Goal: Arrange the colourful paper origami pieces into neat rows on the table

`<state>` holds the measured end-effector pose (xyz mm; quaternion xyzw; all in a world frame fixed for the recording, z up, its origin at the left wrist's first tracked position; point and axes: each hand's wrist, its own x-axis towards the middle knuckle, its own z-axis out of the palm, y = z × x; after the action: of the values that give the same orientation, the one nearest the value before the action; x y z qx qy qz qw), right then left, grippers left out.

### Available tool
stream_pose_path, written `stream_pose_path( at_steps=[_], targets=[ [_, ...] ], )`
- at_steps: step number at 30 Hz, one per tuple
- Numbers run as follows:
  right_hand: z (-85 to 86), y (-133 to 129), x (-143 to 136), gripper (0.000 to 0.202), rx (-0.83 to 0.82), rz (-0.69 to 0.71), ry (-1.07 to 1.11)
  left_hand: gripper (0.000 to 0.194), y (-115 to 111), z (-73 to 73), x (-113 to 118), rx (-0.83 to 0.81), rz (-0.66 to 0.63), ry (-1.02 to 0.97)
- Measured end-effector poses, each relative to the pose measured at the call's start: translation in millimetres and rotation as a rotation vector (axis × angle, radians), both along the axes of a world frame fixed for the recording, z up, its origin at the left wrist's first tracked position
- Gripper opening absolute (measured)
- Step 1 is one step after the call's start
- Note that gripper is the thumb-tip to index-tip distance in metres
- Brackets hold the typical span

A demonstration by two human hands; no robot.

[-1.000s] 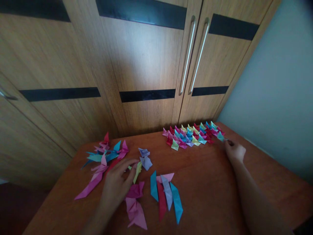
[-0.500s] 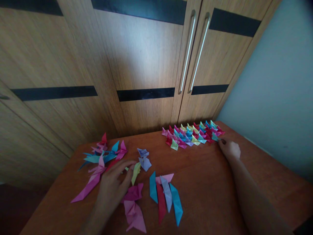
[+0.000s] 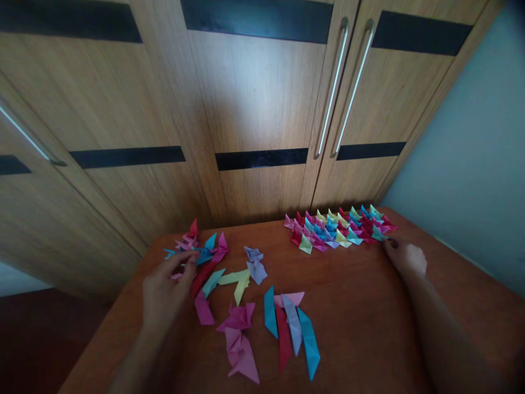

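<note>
Two bare hands are out over the table [image 3: 356,323], a good way apart. The right hand [image 3: 406,259] has its fingers pinched pretty much closed on the near corner of a mint piece [image 3: 378,235], which sits at the right end of the front row of a tight block [image 3: 330,239] of little folded papers at the back right. The left hand [image 3: 166,293] is over at the loose pile [image 3: 220,249], fingers bent with thumb and fingertip nearly together, right by a blue piece [image 3: 204,256]; can't tell if it's got hold of anything. Between the hands there's a lilac pair [image 3: 257,272], a yellow pair [image 3: 241,288], a pink piece [image 3: 241,350] and some strips [image 3: 292,323] lying partly overlapped. Wood cabinet [image 3: 258,87] behind.
</note>
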<state>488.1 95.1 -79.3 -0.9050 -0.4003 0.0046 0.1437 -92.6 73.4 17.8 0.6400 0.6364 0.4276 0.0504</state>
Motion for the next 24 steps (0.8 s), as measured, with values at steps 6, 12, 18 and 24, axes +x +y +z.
stream_pose_path(
  at_steps=[6,12,18,24],
  targets=[
    [-0.6,-0.5,-1.0,0.054,-0.01,-0.006,0.007,0.027,3.4,2.3,-22.8,-0.003,0.158,-0.141],
    [2.3,-4.6,1.2,0.056,-0.038,0.009,0.015,0.028,4.1,4.1,-27.6,-0.05,0.218,-0.131],
    [36.7,-23.7,-16.9,0.053,0.266,0.054,-0.118,0.029,2.1,-6.9,-1.8,-0.255,-0.209,0.035],
    [60.3,-23.7,-111.3,0.037,0.566,0.379,-0.008,0.027,-12.9,-17.5,41.8,-0.335,-0.481,0.158]
  ],
)
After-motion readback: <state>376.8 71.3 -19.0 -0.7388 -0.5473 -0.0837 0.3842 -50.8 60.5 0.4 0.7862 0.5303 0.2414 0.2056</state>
